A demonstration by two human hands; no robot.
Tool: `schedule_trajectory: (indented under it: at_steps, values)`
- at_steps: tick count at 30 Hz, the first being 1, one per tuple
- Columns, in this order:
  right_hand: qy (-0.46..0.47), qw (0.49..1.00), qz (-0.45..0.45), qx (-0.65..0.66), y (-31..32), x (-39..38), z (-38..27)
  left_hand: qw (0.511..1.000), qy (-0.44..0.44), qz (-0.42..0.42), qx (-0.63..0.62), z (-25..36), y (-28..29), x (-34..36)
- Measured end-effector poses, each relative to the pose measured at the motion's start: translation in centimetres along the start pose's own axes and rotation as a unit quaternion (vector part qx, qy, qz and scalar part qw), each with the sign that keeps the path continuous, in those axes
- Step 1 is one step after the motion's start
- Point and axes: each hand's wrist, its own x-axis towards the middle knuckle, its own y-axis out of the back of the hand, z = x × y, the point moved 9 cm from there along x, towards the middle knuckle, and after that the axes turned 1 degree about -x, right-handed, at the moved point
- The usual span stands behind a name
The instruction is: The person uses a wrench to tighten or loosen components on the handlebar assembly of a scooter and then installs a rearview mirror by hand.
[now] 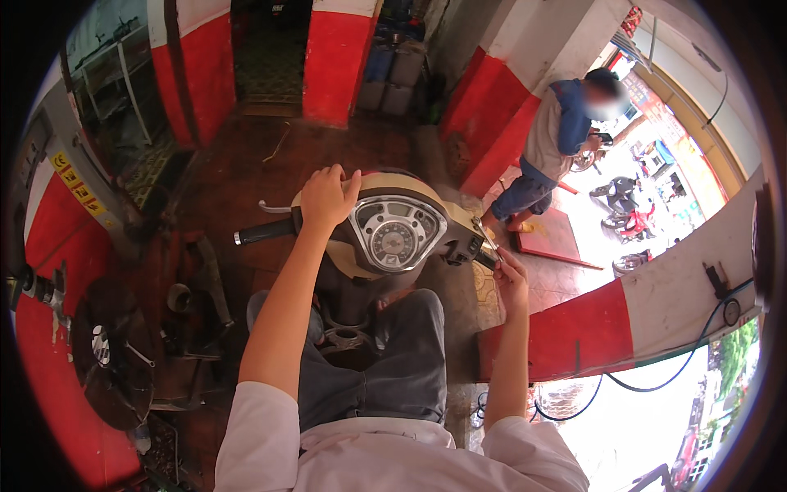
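Observation:
I sit astride a scooter with a cream handlebar cover (420, 190) around a chrome-rimmed instrument cluster (398, 234). My left hand (328, 197) is laid over the upper left of this cover, its fingers bent over the far edge and its thumb apart. Just left of it, the black left grip (264, 232) and a silver lever (275, 208) are untouched. At the right end of the bar, my right hand (514, 275) pinches the tip of the silver brake lever (489, 238), beside the black right grip (485, 259). The fingertips partly hide that tip.
A person (557, 139) stands at the right, holding a small dark object. Near them is a low red platform (553, 238). A tyre machine with a round turntable (113, 353) stands at the left. A red and white wall (574, 332) with a blue hose (656, 387) runs along the right.

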Motion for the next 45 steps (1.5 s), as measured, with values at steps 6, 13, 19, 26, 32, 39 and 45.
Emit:
schedule_trajectory:
  at_steps: [6, 13, 19, 26, 32, 39, 45]
  values:
    - [-0.055, 0.874, -0.120, -0.467, -1.7, 2.5, -3.0, 1.000, 0.006, -0.001, -0.005, 0.0, 0.0, 0.0]
    - [0.077, 0.665, 0.043, -0.742, -7.5, 3.6, -6.7, 1.000, -0.010, 0.027, 0.010, -0.1, 0.6, -0.1]
    - [0.131, 0.598, 0.105, -0.783, -9.1, 1.7, -6.5, 1.000, 0.007, -0.003, -0.008, -0.4, 0.2, -0.2]
    - [0.200, 0.696, 0.093, -0.684, -8.3, 3.2, -8.3, 1.000, -0.012, 0.013, -0.004, -0.4, 0.1, -0.3]
    - [0.138, 0.650, 0.023, -0.747, -7.1, 6.7, -9.8, 1.000, -0.007, 0.013, -0.015, -0.2, 0.2, -0.1]
    - [0.126, 0.687, -0.050, -0.714, -5.5, 8.8, -7.0, 1.000, -0.005, 0.007, -0.004, -0.2, 0.1, 0.0]
    - [0.113, 0.723, -0.073, -0.677, -6.2, 9.2, -7.2, 1.000, -0.005, 0.014, 0.001, -0.3, 0.4, -0.3]
